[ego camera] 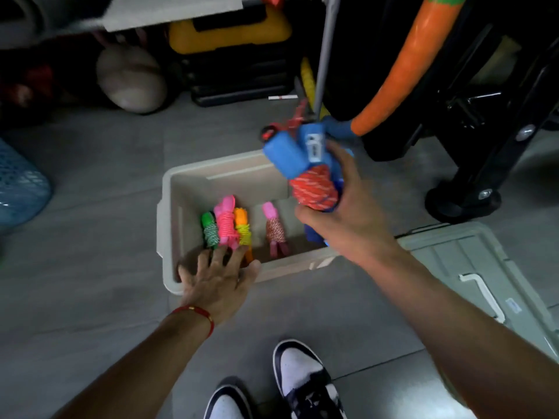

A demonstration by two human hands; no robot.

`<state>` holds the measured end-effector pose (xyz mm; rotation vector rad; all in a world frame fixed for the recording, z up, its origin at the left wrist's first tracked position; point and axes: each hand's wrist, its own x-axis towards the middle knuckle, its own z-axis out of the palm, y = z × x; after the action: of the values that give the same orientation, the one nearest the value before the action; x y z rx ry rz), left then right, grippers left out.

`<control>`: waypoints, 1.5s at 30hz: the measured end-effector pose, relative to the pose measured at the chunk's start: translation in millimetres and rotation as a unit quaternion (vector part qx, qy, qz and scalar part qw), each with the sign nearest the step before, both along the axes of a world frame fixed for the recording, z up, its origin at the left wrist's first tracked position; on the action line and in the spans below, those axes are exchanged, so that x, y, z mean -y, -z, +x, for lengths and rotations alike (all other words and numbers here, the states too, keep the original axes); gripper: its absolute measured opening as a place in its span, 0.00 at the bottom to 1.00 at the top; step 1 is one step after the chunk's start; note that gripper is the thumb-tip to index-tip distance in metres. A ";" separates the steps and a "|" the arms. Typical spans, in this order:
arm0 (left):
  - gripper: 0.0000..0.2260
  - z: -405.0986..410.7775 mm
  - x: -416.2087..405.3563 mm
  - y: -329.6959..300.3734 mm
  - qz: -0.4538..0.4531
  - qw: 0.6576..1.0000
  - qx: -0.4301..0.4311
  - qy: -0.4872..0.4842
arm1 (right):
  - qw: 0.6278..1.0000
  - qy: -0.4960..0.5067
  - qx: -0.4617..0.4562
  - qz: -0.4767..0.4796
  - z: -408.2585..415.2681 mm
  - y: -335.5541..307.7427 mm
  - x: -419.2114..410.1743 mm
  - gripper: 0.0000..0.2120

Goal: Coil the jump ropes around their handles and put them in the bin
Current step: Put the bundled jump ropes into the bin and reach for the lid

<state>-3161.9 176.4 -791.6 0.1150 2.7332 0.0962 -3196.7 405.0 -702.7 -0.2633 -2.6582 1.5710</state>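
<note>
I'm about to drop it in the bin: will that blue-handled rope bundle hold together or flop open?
The blue-handled rope bundle probably stays compact, since its red cord looks tightly wound. The right hand holds it alone, so it seems light. Its round handles might roll slightly inside the bin.

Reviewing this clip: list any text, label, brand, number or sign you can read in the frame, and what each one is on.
Nothing is legible.
White panel on the blue handle of the jump rope in the right hand: markings blurred, unreadable.
Small label on the bin lid: too small to read.
White strip with a red mark on the floor: no readable characters.
</note>
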 end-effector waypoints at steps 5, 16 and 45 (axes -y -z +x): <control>0.39 -0.6 -1.2 3.4 -0.007 1.000 -0.005 -0.003 | 0.971 -0.062 0.197 0.123 -90.0 63.5 43.4 0.46; 0.27 -0.5 0.4 3.6 0.012 1.000 -0.007 0.002 | 0.964 -0.109 0.180 0.162 -101.9 106.7 27.2 0.32; 0.24 -9.1 4.7 5.3 0.026 0.999 0.039 -0.008 | 0.925 0.217 0.145 0.275 156.1 185.6 -116.7 0.34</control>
<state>-3171.0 171.7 -796.9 0.1029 2.6549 0.1736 -3040.6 521.8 -888.4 -1.0248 -2.8319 0.6667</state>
